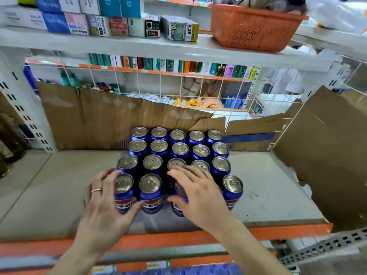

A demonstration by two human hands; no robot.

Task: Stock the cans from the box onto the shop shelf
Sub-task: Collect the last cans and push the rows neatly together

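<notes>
Several blue cans with silver tops (179,148) stand in a tight block on the grey shelf (59,187). My left hand (105,205) wraps the front-left can (124,192), fingers along its left side and thumb across its front. My right hand (196,195) lies over another front-row can (178,208), with straight fingers across the can tops and the thumb against that can's left side. That can's top is hidden under the hand. The box the cans came from is out of view.
Torn cardboard sheets (95,118) line the shelf's back, and a larger one (325,155) leans at the right. The orange shelf edge (278,231) runs below my wrists. Above, a shelf carries small boxes (182,28) and an orange basket (252,26).
</notes>
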